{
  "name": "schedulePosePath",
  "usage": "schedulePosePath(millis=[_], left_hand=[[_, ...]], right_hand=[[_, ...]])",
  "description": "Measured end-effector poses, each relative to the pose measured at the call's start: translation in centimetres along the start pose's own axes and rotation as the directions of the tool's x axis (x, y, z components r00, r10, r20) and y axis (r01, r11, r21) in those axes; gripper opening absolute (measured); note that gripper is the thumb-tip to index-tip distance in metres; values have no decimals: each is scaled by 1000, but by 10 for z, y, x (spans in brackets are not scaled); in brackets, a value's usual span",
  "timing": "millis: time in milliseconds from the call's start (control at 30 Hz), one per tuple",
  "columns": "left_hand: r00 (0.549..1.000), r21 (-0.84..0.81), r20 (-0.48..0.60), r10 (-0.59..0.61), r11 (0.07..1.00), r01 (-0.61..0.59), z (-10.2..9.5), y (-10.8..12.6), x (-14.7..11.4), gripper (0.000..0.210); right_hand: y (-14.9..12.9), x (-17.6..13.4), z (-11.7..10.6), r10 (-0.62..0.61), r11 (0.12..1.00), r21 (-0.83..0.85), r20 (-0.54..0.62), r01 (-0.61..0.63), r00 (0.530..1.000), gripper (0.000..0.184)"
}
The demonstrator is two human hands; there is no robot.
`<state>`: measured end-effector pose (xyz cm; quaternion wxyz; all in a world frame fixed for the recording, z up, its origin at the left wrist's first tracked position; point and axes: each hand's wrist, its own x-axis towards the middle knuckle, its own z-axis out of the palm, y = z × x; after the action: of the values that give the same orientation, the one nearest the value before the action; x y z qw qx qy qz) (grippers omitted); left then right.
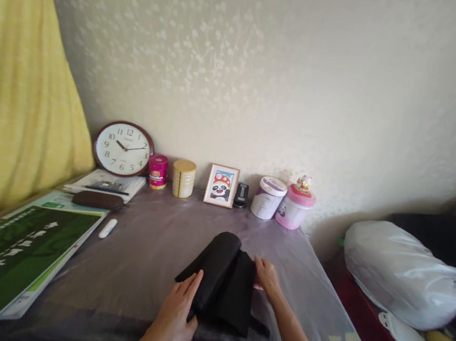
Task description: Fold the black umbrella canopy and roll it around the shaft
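Note:
A black folded cloth lies on the plastic-covered table, partly rolled at its far left end. My left hand rests on the cloth's near left edge, fingers wrapped over the roll. My right hand touches the cloth's right edge, fingers pinching the fabric there.
Along the wall stand a round clock, a pink tin, a gold can, a panda picture, a white tub and a pink jar. Green books lie at left. A white bag sits at right.

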<state>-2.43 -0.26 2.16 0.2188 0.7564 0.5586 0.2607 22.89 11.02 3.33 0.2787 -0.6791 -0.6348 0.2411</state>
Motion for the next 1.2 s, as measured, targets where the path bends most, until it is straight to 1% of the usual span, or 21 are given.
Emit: schedulePosePath(millis=[100, 167, 233, 300, 367, 433, 467, 533, 600, 700, 767, 867, 967, 1067, 1200], left_hand=[[1000, -21, -6, 1, 1000, -1, 0, -1, 1, 84], [1000, -34, -6, -6, 999, 6, 0, -1, 1, 84], [1000, -40, -3, -9, 999, 9, -1, -1, 1, 85], [1000, -43, -1, -6, 999, 6, -1, -1, 1, 84], [1000, -45, -3, -6, 999, 5, 0, -1, 0, 83], [1000, -40, -9, -9, 999, 8, 1, -1, 0, 82], [1000, -36, -13, -10, 999, 10, 1, -1, -1, 82], [1000, -26, -21, -11, 1000, 10, 3, -1, -1, 82], [999, -15, -32, -7, 1000, 7, 4, -1, -2, 83], [999, 9, -48, 6, 1000, -5, 6, -2, -1, 84], [999, 36, -49, 15, 999, -14, 7, -2, -1, 84], [1000, 93, -28, 9, 996, -6, 5, 1, -2, 85], [999, 148, 6, -34, 988, 33, 2, 7, -2, 85], [994, 196, 53, -99, 977, 87, -2, 13, -2, 86], [985, 231, 101, -143, 966, 117, -5, 18, -1, 87]], right_hand=[[-6, -5, 9, 161, 981, 122, -64, -152, 985, 47], [-11, -7, 16, 232, 962, 170, -99, -213, 968, 49], [-13, -8, 21, 222, 972, 107, -134, -209, 966, 46], [-11, -9, 22, 156, 987, -18, -183, -162, 971, 39], [-5, -12, 20, 99, 984, -120, -242, -131, 965, 32], [1, -16, 15, 92, 977, -157, -293, -143, 952, 28], [2, -19, 13, 106, 976, -147, -308, -158, 945, 28], [3, -25, 10, 147, 982, -71, -302, -176, 942, 31], [0, -32, 10, 169, 985, 55, -252, -161, 953, 36], [-8, -39, 12, 168, 963, 238, -173, -125, 970, 42], [-16, -41, 12, 165, 945, 309, -159, -109, 973, 42], [-31, -38, 10, 144, 929, 361, -170, -74, 975, 40], [-51, -29, 13, 92, 926, 378, -199, -11, 976, 37], [-68, -17, 22, 54, 934, 356, -230, 32, 972, 34], [-81, -3, 39, 69, 932, 362, -201, 9, 977, 28]])
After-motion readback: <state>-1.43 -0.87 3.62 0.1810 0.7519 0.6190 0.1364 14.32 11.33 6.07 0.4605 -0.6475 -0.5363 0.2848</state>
